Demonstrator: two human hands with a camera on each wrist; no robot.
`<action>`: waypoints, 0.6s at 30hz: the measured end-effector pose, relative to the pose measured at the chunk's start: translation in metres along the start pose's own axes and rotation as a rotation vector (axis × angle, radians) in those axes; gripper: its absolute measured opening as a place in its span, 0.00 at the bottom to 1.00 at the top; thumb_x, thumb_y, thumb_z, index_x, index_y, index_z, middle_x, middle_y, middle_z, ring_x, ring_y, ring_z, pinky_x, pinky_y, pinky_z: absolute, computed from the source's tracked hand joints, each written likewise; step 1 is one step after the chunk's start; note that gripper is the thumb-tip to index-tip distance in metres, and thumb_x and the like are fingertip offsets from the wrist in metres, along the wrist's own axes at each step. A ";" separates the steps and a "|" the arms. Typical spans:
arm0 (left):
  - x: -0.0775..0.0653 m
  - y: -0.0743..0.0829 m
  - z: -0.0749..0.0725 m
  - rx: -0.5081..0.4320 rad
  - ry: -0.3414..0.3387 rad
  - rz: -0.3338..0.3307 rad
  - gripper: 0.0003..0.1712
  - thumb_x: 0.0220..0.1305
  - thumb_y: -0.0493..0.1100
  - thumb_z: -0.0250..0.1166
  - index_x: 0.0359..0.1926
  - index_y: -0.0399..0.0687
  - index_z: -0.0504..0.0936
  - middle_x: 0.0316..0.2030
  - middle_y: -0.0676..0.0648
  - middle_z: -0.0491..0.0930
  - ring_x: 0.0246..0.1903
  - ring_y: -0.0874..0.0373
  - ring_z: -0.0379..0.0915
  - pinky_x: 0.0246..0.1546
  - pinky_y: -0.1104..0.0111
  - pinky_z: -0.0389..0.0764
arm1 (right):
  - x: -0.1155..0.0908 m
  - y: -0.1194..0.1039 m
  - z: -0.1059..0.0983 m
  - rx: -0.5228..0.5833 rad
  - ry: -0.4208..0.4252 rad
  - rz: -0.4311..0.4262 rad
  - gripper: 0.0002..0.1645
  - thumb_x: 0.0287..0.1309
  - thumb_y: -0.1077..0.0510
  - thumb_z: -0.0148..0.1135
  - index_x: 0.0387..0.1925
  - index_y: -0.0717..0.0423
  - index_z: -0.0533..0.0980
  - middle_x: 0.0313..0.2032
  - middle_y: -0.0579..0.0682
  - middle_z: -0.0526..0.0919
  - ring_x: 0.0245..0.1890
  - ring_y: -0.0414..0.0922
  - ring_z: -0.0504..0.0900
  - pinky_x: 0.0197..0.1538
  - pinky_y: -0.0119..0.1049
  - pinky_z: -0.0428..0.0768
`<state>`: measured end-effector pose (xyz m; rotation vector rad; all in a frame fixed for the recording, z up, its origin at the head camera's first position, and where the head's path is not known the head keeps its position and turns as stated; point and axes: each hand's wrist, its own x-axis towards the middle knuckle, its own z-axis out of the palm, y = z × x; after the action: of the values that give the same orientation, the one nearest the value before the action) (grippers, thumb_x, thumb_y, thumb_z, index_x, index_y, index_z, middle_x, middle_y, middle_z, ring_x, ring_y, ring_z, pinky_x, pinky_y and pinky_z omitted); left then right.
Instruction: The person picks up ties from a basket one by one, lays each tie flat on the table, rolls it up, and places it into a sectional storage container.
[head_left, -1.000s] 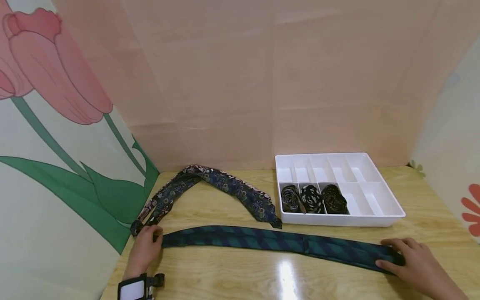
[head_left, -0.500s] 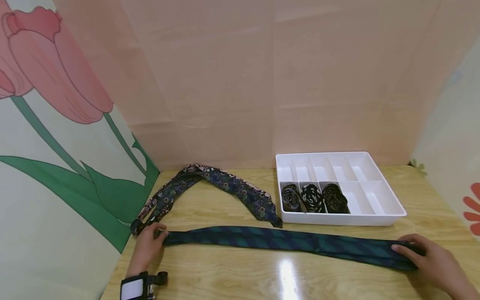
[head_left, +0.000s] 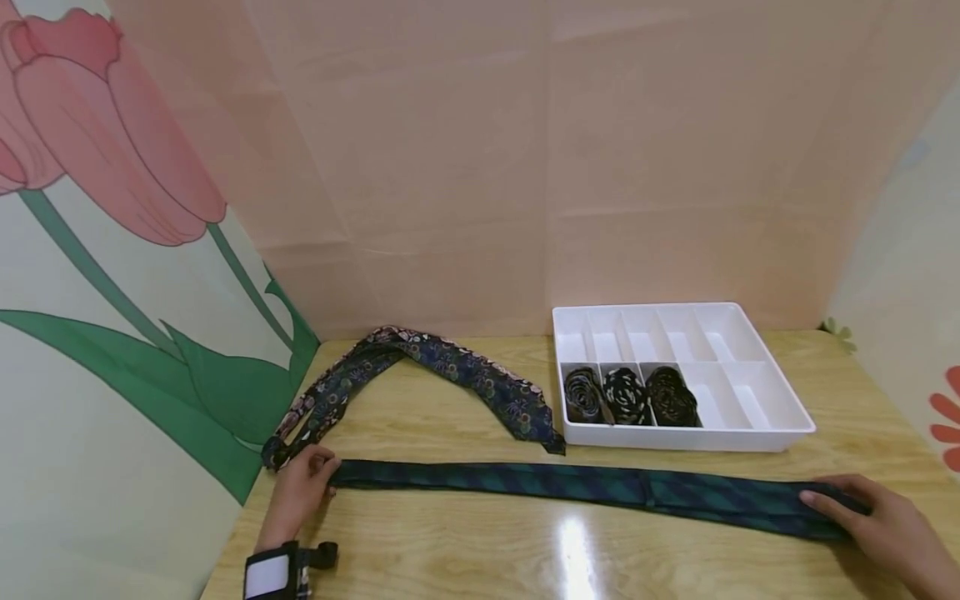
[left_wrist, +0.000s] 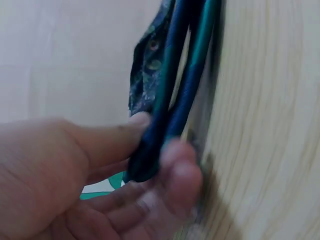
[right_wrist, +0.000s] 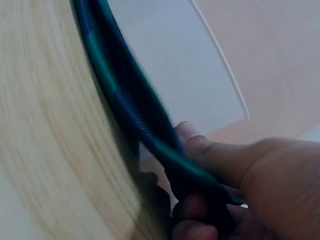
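Observation:
A green and navy striped necktie (head_left: 540, 482) stretches nearly straight across the front of the table, folded so that two layers show in both wrist views. My left hand (head_left: 298, 490) pinches its left end between thumb and fingers. At the other end my right hand (head_left: 881, 521) grips the tie, thumb on the near side and fingers behind. Just behind the left hand lies a dark floral necktie (head_left: 480, 379), bent in an arch. Its pointed tip reaches the white tray (head_left: 682, 439).
Three rolled dark neckties (head_left: 626, 397) sit in front-row compartments of the divided tray; its other compartments show bare white. A pinkish-brown backdrop (head_left: 450, 167) rises behind the wooden table (head_left: 435, 546). A tulip-printed panel (head_left: 112, 350) borders the left side.
My right hand has moved to the right with its end of the striped tie, drawing it straighter and narrower on the left. My left hand has shifted slightly right. The floral tie stays put.

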<state>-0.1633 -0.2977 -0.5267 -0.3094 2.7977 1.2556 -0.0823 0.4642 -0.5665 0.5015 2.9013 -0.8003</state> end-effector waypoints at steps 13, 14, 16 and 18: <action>0.000 0.002 0.006 -0.012 0.160 0.062 0.12 0.81 0.42 0.60 0.55 0.37 0.80 0.37 0.37 0.84 0.27 0.56 0.79 0.31 0.65 0.79 | -0.003 0.001 0.003 -0.022 0.147 -0.056 0.28 0.75 0.44 0.65 0.44 0.70 0.82 0.42 0.75 0.84 0.34 0.56 0.82 0.42 0.59 0.75; 0.000 0.001 0.006 0.010 0.150 0.061 0.12 0.81 0.41 0.60 0.55 0.36 0.80 0.37 0.38 0.84 0.28 0.56 0.78 0.32 0.64 0.78 | -0.003 0.001 0.004 -0.020 0.152 -0.052 0.28 0.74 0.43 0.65 0.45 0.70 0.82 0.43 0.76 0.83 0.36 0.60 0.82 0.43 0.60 0.75; 0.001 0.000 0.007 0.050 0.129 0.054 0.13 0.80 0.41 0.62 0.55 0.35 0.80 0.38 0.39 0.83 0.30 0.56 0.77 0.34 0.63 0.77 | -0.003 0.001 0.006 -0.023 0.152 -0.037 0.32 0.73 0.41 0.66 0.47 0.71 0.80 0.45 0.78 0.82 0.40 0.67 0.81 0.46 0.65 0.75; 0.002 -0.002 0.008 0.082 0.112 0.039 0.14 0.79 0.41 0.63 0.54 0.34 0.81 0.38 0.39 0.83 0.33 0.54 0.76 0.36 0.62 0.76 | -0.003 0.000 0.008 -0.037 0.145 -0.010 0.38 0.72 0.37 0.66 0.50 0.74 0.78 0.47 0.79 0.80 0.42 0.71 0.79 0.48 0.68 0.75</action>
<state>-0.1645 -0.2938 -0.5336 -0.3318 2.9541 1.1617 -0.0791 0.4595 -0.5727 0.5652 3.0469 -0.7390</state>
